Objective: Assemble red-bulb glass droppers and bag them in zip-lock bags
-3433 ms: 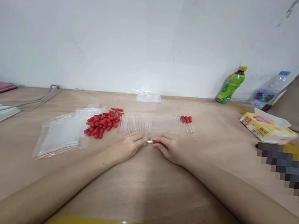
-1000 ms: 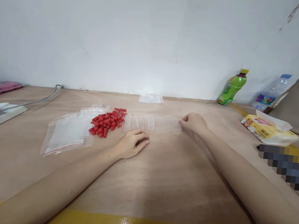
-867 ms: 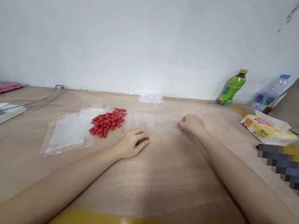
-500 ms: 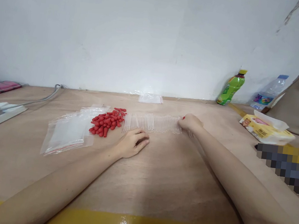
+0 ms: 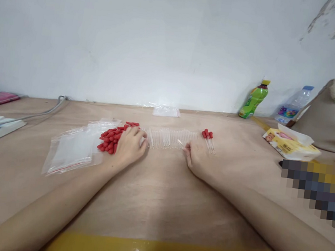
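On the brown table [image 5: 151, 205]: clear plastic zip bags [image 5: 75, 146], flat, stacked; yellow tissue box [image 5: 293, 149], white tissue [image 5: 297, 135] protruding. Red dropper bulbs [image 5: 109, 138], smooth, heaped beside the bags; left hand [image 5: 130, 145] over them, grip impossible to tell. Slender transparent tubes [image 5: 166, 137], in a row; single tube [image 5: 180, 142], pinched in right hand [image 5: 198, 158]. Bulb-capped droppers [image 5: 206, 134], just beyond.

Left grip [image 5: 130, 144] hides part of red bulb pile [image 5: 109, 139]; right grip [image 5: 196, 157], part of tube [image 5: 180, 142]; bag [image 5: 328, 119] cropped right.

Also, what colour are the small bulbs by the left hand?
The small bulbs are red, seen best in the head view.
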`<state>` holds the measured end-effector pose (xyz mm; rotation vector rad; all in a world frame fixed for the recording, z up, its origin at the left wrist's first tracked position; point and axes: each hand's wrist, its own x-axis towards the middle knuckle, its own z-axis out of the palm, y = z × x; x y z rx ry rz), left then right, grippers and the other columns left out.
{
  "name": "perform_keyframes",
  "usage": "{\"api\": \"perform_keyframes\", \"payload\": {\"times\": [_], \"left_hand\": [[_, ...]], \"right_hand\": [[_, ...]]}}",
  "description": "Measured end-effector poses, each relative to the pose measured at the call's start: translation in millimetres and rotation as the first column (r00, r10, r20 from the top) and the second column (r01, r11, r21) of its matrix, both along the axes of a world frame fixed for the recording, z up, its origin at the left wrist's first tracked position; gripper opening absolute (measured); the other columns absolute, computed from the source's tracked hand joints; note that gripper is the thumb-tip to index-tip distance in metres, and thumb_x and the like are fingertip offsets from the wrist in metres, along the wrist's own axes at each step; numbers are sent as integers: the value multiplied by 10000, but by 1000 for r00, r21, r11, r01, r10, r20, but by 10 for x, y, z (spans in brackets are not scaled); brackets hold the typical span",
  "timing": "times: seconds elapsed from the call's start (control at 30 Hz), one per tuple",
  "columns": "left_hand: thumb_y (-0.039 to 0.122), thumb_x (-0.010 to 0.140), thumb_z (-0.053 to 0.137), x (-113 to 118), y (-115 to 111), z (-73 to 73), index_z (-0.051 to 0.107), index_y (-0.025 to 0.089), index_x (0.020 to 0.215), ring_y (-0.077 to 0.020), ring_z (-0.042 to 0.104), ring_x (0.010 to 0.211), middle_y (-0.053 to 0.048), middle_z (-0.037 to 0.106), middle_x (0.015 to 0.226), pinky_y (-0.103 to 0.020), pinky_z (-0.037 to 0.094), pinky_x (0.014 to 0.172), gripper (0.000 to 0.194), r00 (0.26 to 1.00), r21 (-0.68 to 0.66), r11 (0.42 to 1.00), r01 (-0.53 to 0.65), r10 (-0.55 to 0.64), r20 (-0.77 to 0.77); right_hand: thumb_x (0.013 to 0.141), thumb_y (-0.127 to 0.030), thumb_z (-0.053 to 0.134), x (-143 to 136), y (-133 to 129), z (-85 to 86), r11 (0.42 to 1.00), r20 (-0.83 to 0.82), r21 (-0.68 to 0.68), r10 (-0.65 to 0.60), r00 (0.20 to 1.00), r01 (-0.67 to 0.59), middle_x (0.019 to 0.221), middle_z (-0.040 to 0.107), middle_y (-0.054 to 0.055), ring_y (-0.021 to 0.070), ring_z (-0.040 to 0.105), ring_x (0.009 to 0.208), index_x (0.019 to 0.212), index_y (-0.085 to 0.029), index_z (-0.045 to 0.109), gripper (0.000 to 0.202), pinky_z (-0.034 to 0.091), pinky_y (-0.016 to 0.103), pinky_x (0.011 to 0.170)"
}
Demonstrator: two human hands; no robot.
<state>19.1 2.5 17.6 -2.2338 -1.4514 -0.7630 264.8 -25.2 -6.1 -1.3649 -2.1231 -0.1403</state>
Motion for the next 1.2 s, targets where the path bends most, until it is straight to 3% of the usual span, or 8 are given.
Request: {"api": "perform_keyframes", "payload": {"times": [0.17,0.33,0.53,0.67,0.83,0.93,1.03,1.2], "left_hand": [[204,764,457,-271,184,60,640,193,955,-285,466,953,-87,582,973,-400,359,744,265,985,-2,988,-153,153,-76],[188,737,456,-320,269,-26,660,213,954,-283,470,961,-82,587,1023,-409,331,757,299,969,-38,979,-201,192,-157],[204,775,438,-316,347,-92,674,210,845,-269,492,921,-80,619,959,-431,289,785,247,972,12,984,-180,180,-151],[212,825,410,-344,358,-106,646,201,809,-265,503,915,-76,631,930,-433,280,804,237,978,60,989,-138,145,-147],[157,864,342,-363,359,-68,584,183,872,-256,521,908,-87,627,915,-423,317,816,244,987,114,990,-80,94,-129],[145,874,309,-315,307,-29,512,152,949,-230,534,918,-104,608,950,-384,376,817,217,999,109,994,29,-25,-36],[163,880,295,-181,150,-38,421,147,1026,-190,561,903,-100,586,991,-331,443,758,194,974,71,978,196,-202,99],[185,884,317,104,-213,-178,391,159,978,-141,581,632,-19,570,709,-269,464,592,122,911,-102,928,359,-325,253]], "right_hand": [[874,-246,359,31,-7,-144,984,-128,55,174,976,-168,733,570,56,168,518,679,858,-167,467,135,390,279,631],[863,-237,381,31,31,-167,982,-179,19,186,966,-186,741,576,50,168,532,688,877,-174,463,104,405,282,630],[860,-222,388,18,24,-181,983,-188,8,183,965,-185,780,601,58,177,559,728,935,-170,485,133,427,293,644],[876,-215,361,14,20,-165,974,-163,60,224,961,-217,906,602,98,195,565,829,1021,-158,510,216,443,321,718],[889,-217,341,9,-1,-118,974,-117,33,228,966,-226,830,580,86,179,548,745,1008,-158,547,245,443,302,668],[885,-209,349,12,-14,-103,974,-111,30,228,967,-227,835,578,77,174,543,744,954,-167,548,215,433,298,664],[882,-201,347,22,-21,-99,977,-136,10,214,967,-215,862,578,74,166,542,759,914,-168,527,186,427,291,673],[886,-230,353,23,-43,-87,972,-134,-34,227,965,-233,901,580,59,155,546,782,922,-181,512,170,416,273,679]]}}
